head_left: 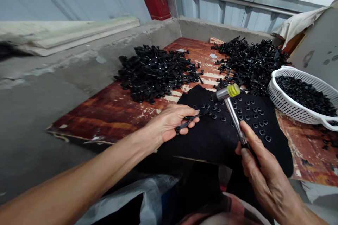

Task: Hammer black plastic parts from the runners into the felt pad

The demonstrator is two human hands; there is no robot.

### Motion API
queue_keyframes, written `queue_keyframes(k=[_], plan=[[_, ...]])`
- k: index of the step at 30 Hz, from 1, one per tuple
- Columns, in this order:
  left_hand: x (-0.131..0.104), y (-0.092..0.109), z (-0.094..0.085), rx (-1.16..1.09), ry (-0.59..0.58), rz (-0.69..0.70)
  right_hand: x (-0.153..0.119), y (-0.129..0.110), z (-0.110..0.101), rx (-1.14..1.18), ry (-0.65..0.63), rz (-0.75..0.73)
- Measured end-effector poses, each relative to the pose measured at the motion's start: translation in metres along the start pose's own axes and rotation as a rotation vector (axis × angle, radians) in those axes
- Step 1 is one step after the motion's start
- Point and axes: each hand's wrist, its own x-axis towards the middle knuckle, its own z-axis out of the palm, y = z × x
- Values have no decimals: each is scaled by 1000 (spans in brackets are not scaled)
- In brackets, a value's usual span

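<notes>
My left hand [178, 121] is closed on black plastic parts [185, 125], thin and long, at the left part of a black cloth [206, 144]. My right hand [260, 161] grips the handle of a small hammer [235, 117]. The hammer has a metal head with a yellow face, and its head is raised over the cloth, just right of my left fingertips. Several small round black pieces [255, 116] stand in loose rows on the cloth, between and beyond my hands.
A pile of black parts [155, 72] lies at the back left of the worn reddish board [92, 112], another pile [253, 59] at the back right. A white basket [293, 103] of small black pieces stands at right. A low concrete ledge [105, 47] borders the board, with a red box [156, 3] behind.
</notes>
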Motion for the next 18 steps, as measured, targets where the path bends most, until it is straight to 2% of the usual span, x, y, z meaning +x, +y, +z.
queue_keyframes(k=[2, 4, 7, 9, 11, 15, 18], plan=[[1, 0, 0, 7, 8, -15, 6, 1, -1, -127, 3, -156], [1, 0, 1, 12, 6, -26, 12, 3, -1, -228, -12, -222], [2, 0, 1, 30, -7, -14, 20, 5, 0, -413, -124, -204], [3, 1, 2, 46, -6, -6, 23, 3, -1, -451, -176, -186], [2, 2, 3, 56, -2, -12, 22, -2, -2, -362, -127, -221], [1, 3, 5, 49, 0, -26, 15, -7, -3, -202, 82, -326], [1, 4, 5, 40, 2, -51, 13, -1, -1, -213, 52, -290]])
